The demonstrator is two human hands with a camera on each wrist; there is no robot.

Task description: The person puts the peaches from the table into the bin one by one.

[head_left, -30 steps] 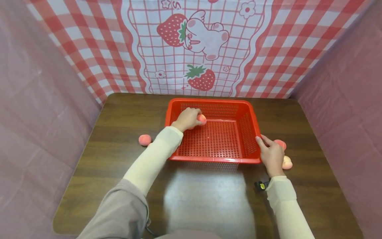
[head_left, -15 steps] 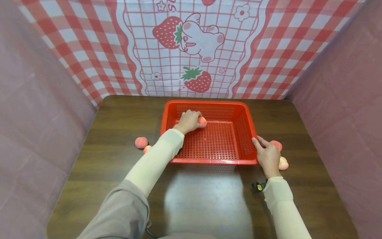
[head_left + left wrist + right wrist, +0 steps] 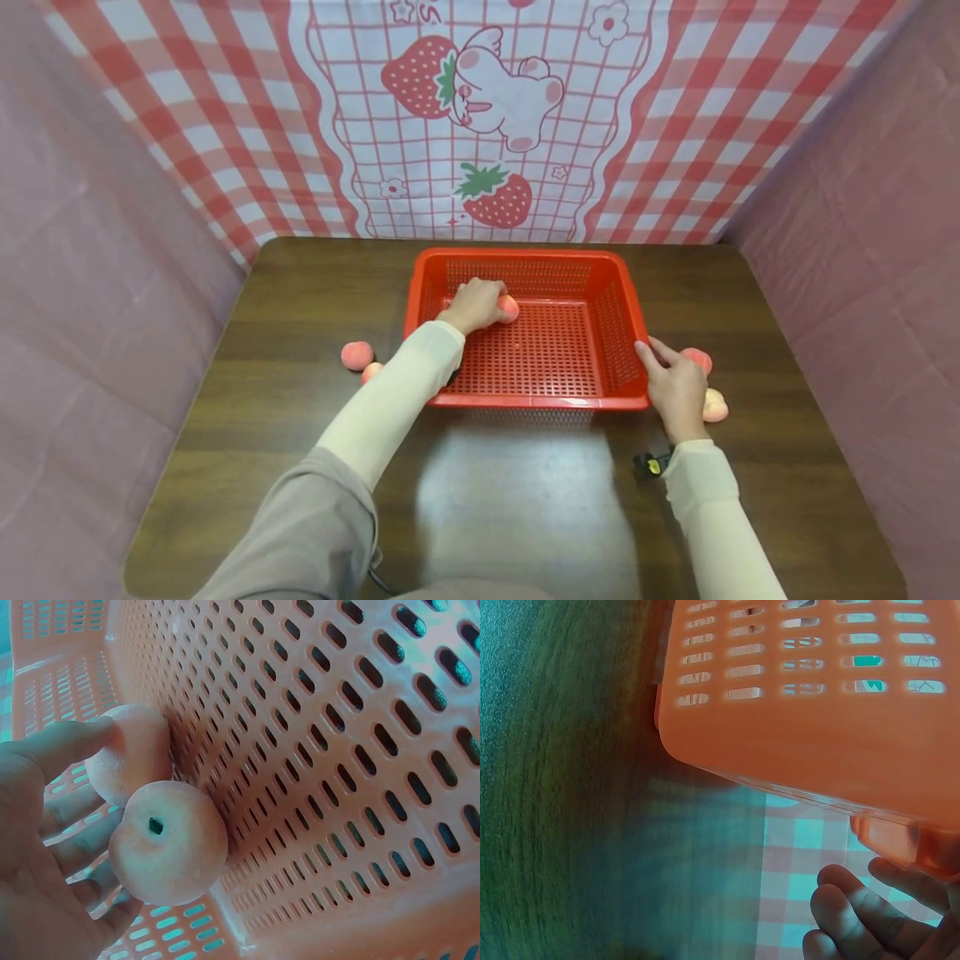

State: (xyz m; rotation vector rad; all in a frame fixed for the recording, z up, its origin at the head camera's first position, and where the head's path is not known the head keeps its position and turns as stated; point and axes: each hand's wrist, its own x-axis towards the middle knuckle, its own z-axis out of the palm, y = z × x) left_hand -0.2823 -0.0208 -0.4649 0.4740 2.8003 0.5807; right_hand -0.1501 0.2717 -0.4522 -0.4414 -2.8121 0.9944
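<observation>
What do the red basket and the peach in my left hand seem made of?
Red basket: probably moulded plastic, glossy, given its regular slots and shiny rim. Peach: matt, seemingly velvety surface, so real fruit or flocked foam; I can't tell.

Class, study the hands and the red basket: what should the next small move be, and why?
Probably, the left hand should loosen and let its peach settle inside the red basket. It is pinching that peach, a second peach lies right beside it, and both are within the basket; the right hand holds the rim, which may help keep things steady.
</observation>
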